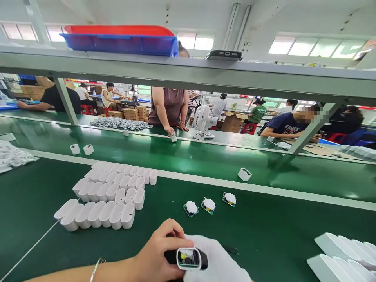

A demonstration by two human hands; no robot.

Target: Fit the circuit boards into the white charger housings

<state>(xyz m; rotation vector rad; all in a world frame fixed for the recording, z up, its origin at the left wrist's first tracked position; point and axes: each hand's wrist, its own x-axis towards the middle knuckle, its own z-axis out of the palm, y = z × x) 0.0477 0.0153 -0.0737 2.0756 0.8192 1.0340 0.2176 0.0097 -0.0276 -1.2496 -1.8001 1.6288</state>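
Low in the view, my left hand [166, 250] is closed on a small white plastic housing [178, 261], its thumb along the top edge. A circuit board with yellow and black parts shows in the housing's open end. My right hand [219, 260], in a white glove, is closed against the housing's other side, its fingers mostly hidden. Something black shows on both sides of the housing; I cannot tell what it is. Beyond my hands lie a circuit board [190, 208] topped with a white blob and two similar boards [209, 205]. A thin dark tool [232, 250] lies beside the glove.
Rows of empty white housings [100, 213] stand at left; more housings [337, 250] lie at right. A filled housing [244, 174] sits on the green belt [205, 160]. Across it, a co-worker's hand [169, 130] touches another housing. A shelf beam [188, 74] spans above.
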